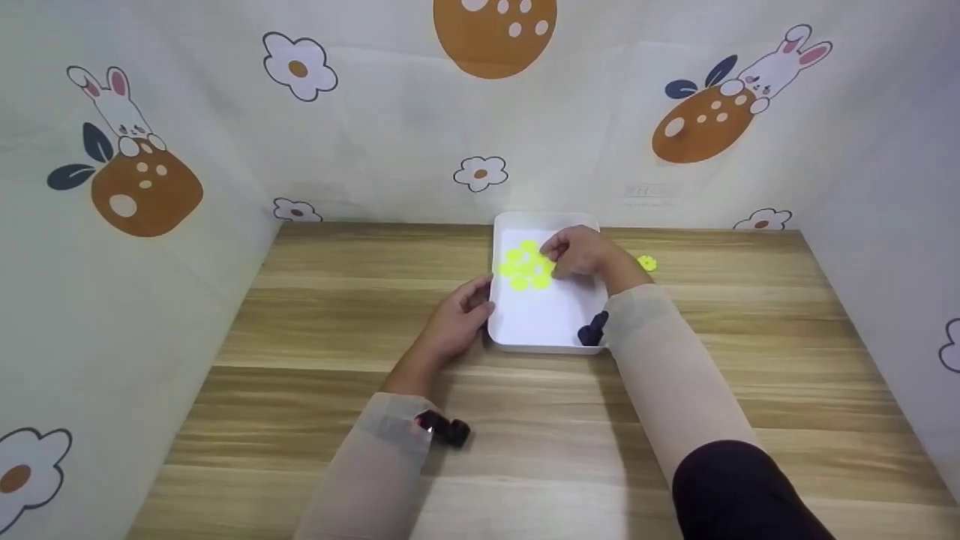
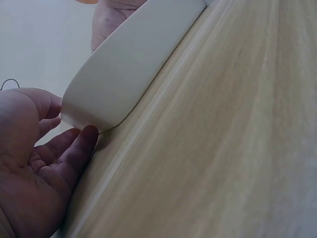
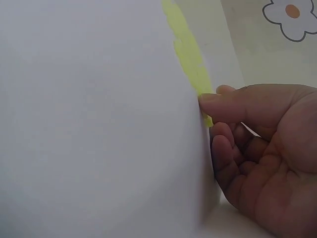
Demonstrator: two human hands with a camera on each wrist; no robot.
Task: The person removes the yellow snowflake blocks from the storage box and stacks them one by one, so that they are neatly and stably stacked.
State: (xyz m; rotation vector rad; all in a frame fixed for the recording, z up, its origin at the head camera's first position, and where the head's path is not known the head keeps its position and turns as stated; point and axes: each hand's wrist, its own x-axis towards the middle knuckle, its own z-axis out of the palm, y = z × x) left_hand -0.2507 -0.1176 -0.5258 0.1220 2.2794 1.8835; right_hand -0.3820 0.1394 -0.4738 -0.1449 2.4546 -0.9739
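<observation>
A white tray (image 1: 544,315) lies on the wooden table, with several flat bright yellow flower-shaped pieces (image 1: 519,268) grouped in its far left part. Reaching over the tray's right side, my right hand (image 1: 581,251) has its thumb and fingertips at the right edge of this group. In the right wrist view the thumb and fingers pinch a yellow flower-shaped piece (image 3: 190,57), seen nearly edge-on. My left hand (image 1: 454,319) touches the outside of the tray's left wall, fingers loosely bent. The left wrist view shows its fingertips against the tray wall (image 2: 119,69).
One separate yellow flower-shaped piece (image 1: 647,262) lies on the table (image 1: 337,300) right of the tray, beside the right forearm. Patterned fabric walls (image 1: 390,127) with flowers and rabbits enclose the table at the back and sides. The tray's far end is close to the back wall.
</observation>
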